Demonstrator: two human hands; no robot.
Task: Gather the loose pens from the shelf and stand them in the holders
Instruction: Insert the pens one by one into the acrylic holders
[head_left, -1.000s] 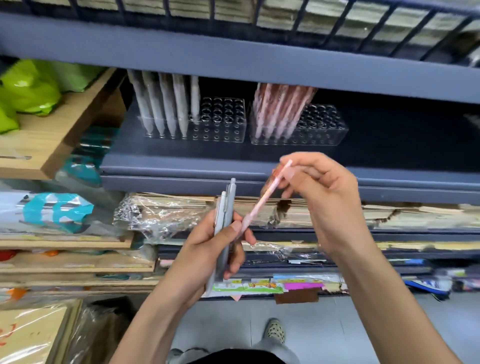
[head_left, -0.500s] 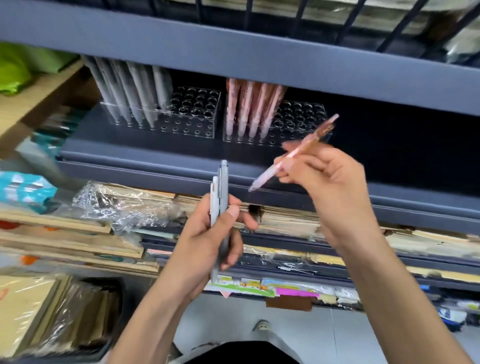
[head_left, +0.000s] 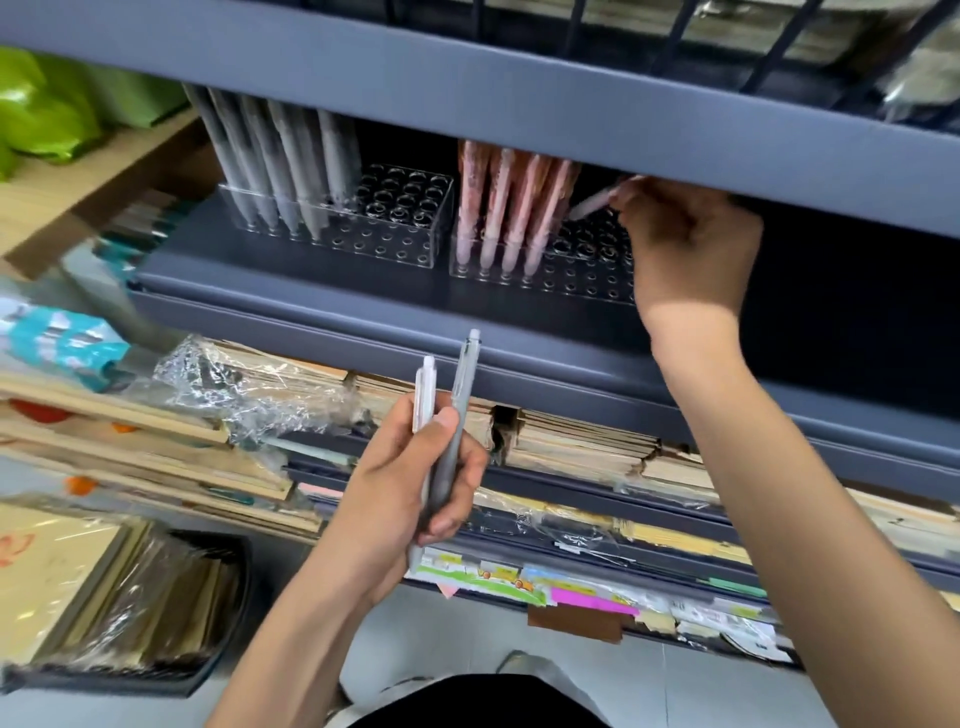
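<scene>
Two clear holders stand on the dark shelf (head_left: 311, 291). The left holder (head_left: 395, 228) has several grey pens (head_left: 280, 171) upright at its left end. The right holder (head_left: 576, 260) has several pink pens (head_left: 509, 208) in its left rows. My right hand (head_left: 685, 244) reaches under the upper shelf and pinches a pale pink pen (head_left: 589, 203), tip pointing left and down over the right holder's free holes. My left hand (head_left: 415, 478) is lower, in front of the shelf, gripping two pens upright: a grey pen (head_left: 460, 395) and a pale one (head_left: 423, 389).
The upper shelf's front beam (head_left: 519, 98) hangs low over the holders. Below lie stacked paper and notebooks in crinkled plastic (head_left: 249, 384). A wooden rack (head_left: 93, 176) with green packs (head_left: 36, 114) sits on the left. A bin of wrapped card (head_left: 135, 608) stands at the lower left.
My right hand has carried the pink pen from beside my left hand up and into the shelf, over the right holder. My left hand kept its two pens.
</scene>
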